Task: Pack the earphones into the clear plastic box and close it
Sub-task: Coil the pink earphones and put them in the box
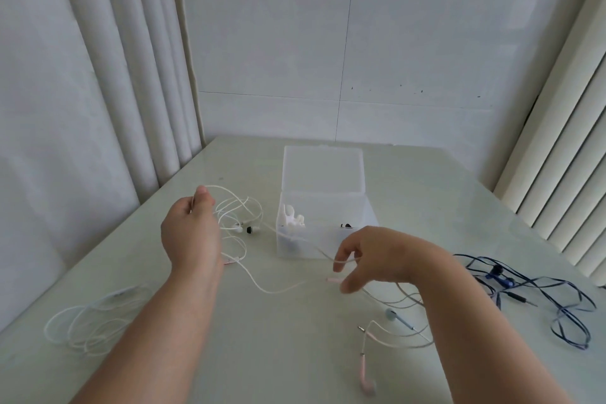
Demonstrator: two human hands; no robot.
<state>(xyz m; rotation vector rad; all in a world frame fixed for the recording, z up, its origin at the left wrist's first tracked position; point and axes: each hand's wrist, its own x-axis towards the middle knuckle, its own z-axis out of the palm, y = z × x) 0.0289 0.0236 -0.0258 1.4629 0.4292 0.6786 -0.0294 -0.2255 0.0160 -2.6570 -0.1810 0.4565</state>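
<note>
White earphone cable (243, 204) loops from the pinching left grip (191, 229); the right grip (370, 252) hooks its tail, just beside the open clear plastic box (324, 239). Gather slack into tight coils first.

A pale, glossy glass-topped table (426, 193) filled the lower part of the view. Behind its far edge stood a white wall of large smooth tiles (393, 49) with thin grey joints. Left of the table hung white pleated curtains (98, 75), and to its right, cream pleated curtains (564, 190). Soft, even light lay on the tabletop.
</note>
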